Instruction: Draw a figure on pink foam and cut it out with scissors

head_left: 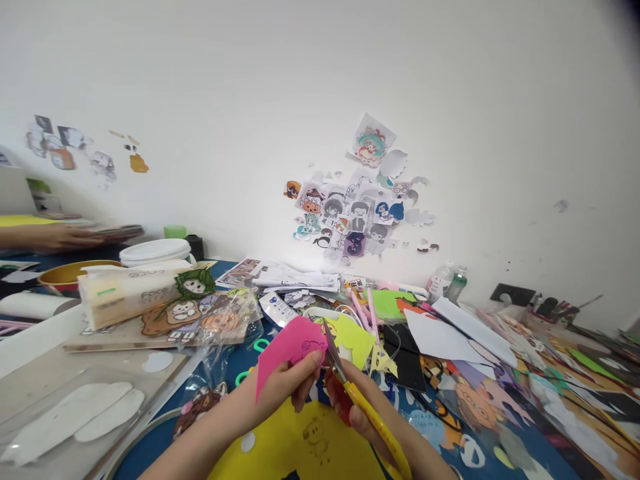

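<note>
My left hand [287, 387] pinches a bright pink paper sheet [287, 347] that bears a small drawn figure near its right edge. My right hand [357, 403] grips yellow and red scissors [350, 390]. The blades point up and touch the pink paper's right edge, beside the drawing. Both hands hover low over a yellow sheet [305, 443] with a pencil sketch, lying at the table's near edge.
Paper scraps, cut-out characters and coloured sheets litter the blue table [440, 440]. A tissue pack [127, 293] and white bowls [155, 251] stand at left, bottles [447, 281] at back right. Another person's arm [45, 237] reaches in far left. Stickers [355, 207] cover the wall.
</note>
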`<state>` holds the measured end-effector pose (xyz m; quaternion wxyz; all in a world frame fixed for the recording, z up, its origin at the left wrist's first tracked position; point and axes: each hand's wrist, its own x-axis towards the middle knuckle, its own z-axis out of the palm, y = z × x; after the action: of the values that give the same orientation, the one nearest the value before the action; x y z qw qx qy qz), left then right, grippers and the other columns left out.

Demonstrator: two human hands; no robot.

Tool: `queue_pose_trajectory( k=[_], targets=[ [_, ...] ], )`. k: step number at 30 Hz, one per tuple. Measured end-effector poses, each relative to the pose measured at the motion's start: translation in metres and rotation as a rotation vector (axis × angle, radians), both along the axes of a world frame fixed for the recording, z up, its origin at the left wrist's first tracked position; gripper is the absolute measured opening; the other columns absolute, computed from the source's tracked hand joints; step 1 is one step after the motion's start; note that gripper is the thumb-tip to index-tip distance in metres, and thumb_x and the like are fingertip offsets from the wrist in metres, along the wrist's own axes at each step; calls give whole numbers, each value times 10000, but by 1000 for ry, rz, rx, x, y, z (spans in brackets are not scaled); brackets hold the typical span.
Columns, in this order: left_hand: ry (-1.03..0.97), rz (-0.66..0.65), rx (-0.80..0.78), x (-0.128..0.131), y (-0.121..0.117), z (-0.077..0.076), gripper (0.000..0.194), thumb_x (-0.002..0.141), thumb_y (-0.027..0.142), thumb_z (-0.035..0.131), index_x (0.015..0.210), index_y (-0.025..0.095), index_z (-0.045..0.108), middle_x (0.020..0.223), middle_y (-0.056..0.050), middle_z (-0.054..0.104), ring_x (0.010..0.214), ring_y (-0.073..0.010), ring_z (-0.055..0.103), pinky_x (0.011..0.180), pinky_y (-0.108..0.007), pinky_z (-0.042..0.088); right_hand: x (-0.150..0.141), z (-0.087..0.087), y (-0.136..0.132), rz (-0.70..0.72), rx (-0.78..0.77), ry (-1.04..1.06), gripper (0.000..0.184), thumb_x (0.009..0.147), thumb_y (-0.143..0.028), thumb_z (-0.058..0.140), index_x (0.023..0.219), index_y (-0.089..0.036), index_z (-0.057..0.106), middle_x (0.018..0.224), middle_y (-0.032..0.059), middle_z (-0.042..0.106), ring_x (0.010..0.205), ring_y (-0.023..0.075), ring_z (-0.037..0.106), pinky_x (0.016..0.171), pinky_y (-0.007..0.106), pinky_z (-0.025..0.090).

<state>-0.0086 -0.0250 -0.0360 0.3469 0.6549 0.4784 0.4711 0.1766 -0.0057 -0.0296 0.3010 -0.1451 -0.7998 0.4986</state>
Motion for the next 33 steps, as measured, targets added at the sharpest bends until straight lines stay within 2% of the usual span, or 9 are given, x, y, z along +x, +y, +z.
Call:
queue_pose_trajectory(
  k=[3, 8, 14, 17, 22, 24, 28, 33],
  targets=[
    [-37, -84, -154, -1, 1, -3, 541, 824, 525, 353, 401, 215, 489, 328, 31, 453, 364, -95, 450, 483, -204, 413, 1, 2, -2, 29, -7, -36, 619, 791, -638, 406, 1251, -224, 388, 821, 33, 408, 661, 148, 352, 583, 277, 324],
    [19, -61, -198, -5, 0, -3, 591, 803, 554, 339, 316, 227, 413, 333, 16, 414, 418, -110, 456, 532, -208, 412, 0, -3, 4, -7, -6, -55, 675, 751, -691, 401, 1215, -202, 431, 756, 11, 378, 611, 131, 305, 534, 260, 307],
    [230, -11, -352, -9, -15, 29, 599, 769, 601, 349, 316, 211, 378, 360, 27, 397, 412, -103, 396, 534, -221, 365, 5, -4, 12, 12, 75, -122, 666, 748, -671, 439, 1196, -179, 445, 754, 3, 386, 599, 116, 290, 521, 245, 282],
    [258, -2, -388, -9, -20, 42, 598, 774, 584, 346, 310, 207, 356, 358, 25, 394, 407, -100, 387, 554, -225, 365, 6, -3, 13, 12, 70, -125, 654, 746, -667, 451, 1172, -171, 459, 769, 6, 393, 614, 117, 296, 537, 246, 284],
    [246, -100, -258, -7, -16, 45, 591, 779, 570, 365, 332, 189, 428, 324, 19, 381, 358, -86, 333, 452, -232, 296, 1, -8, 15, -3, -2, -40, 646, 739, -694, 430, 1116, -171, 468, 675, -30, 325, 550, 94, 256, 475, 221, 232],
    [151, -69, -222, -4, -14, 43, 512, 761, 563, 418, 417, 184, 440, 345, 25, 432, 356, -81, 359, 429, -219, 276, -1, -10, 14, -24, -18, -6, 644, 742, -695, 424, 1102, -162, 462, 652, -36, 330, 518, 83, 262, 458, 215, 233],
    [-56, 19, -133, 1, -11, 37, 353, 746, 526, 479, 622, 202, 417, 386, 73, 465, 375, -90, 428, 448, -207, 320, -3, -7, 6, -49, -53, 17, 607, 767, -676, 407, 1087, -161, 447, 660, -27, 376, 485, 73, 291, 442, 208, 259],
    [-95, 76, -47, 0, -10, 33, 347, 779, 507, 428, 615, 209, 360, 417, 91, 413, 375, -79, 411, 463, -215, 330, -3, -6, 4, -29, -37, -17, 616, 741, -704, 411, 1032, -165, 469, 624, -38, 349, 482, 76, 270, 442, 212, 252]
  ],
)
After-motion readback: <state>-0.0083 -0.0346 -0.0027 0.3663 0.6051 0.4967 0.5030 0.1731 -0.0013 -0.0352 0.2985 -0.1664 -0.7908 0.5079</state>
